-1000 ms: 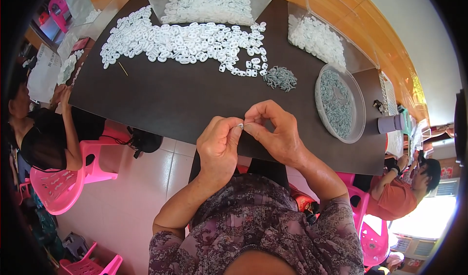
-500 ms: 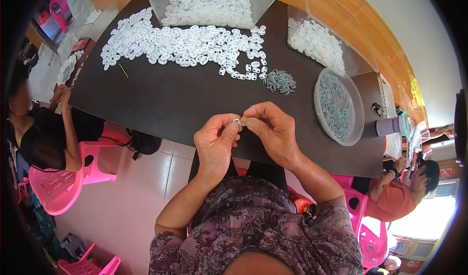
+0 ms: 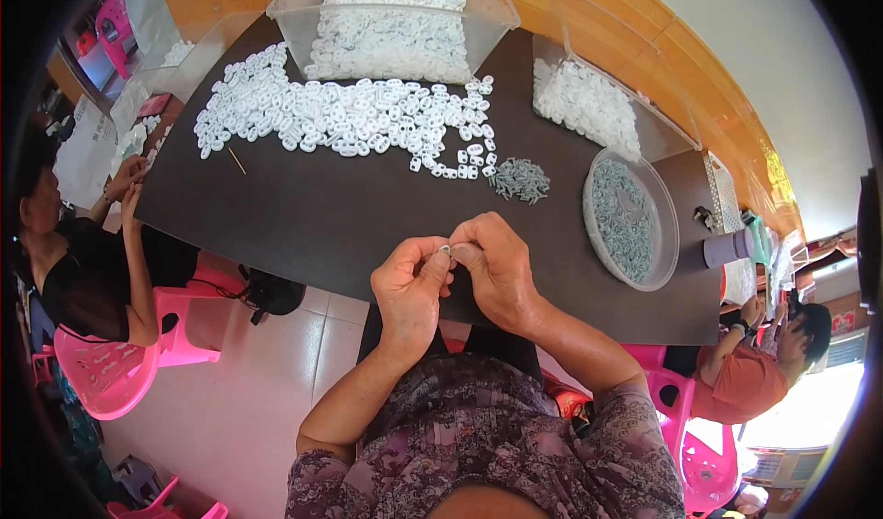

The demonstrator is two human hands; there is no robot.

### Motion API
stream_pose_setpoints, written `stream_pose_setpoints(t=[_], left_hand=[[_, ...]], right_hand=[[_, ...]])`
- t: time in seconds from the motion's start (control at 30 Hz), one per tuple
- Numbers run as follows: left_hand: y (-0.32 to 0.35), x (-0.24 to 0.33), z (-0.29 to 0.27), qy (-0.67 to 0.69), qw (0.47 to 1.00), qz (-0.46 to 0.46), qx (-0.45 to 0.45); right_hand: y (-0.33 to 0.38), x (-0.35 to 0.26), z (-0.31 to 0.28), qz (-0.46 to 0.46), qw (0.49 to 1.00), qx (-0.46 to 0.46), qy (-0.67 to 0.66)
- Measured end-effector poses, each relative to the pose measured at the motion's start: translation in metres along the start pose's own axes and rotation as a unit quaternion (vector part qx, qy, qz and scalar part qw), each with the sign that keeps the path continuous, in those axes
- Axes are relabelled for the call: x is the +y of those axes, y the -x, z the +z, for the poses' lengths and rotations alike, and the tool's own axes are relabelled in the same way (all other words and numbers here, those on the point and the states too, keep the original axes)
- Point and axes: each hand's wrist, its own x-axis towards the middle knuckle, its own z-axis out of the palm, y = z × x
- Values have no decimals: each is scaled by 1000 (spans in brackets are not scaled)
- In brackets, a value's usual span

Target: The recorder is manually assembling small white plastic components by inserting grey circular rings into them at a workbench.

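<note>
Above the near edge of the dark table [image 3: 303, 206], my two hands meet fingertip to fingertip. My left hand [image 3: 409, 289] pinches a small white plastic piece [image 3: 445, 249] between thumb and forefinger, its other fingers curled. Pressed against that piece are the thumb and forefinger of my right hand [image 3: 497, 275]; whatever they hold is hidden. Beyond the hands lies a broad heap of white oval plastic pieces with holes [image 3: 340, 119]. At its right end sits a small pile of grey pin-like parts [image 3: 521, 181].
A clear bin [image 3: 492, 24] of white pieces stands at the back, another clear bin [image 3: 658, 137] at the right. A round tub [image 3: 670, 229] holds more grey parts, beside a grey cup [image 3: 727, 249]. A thin stick [image 3: 237, 160] lies left. People sit at both sides on pink chairs.
My right hand has come closer to the left, its fingertips now touching the white piece. The view has tilted a little, so the table's things sit lower in it.
</note>
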Motion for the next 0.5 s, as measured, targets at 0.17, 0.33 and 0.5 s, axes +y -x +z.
stream_pose_setpoints(t=[0.17,0.33,0.5], left_hand=[[-13,-2,-7,32,999,10,-2],[-21,-4,-11,42,999,23,8],[-19,-6,-10,41,999,35,4]], right_hand=[[-22,3,-11,26,998,-57,-25],[-85,47,-12,-1,997,-5,72],[-122,86,5,-138,964,-11,228]])
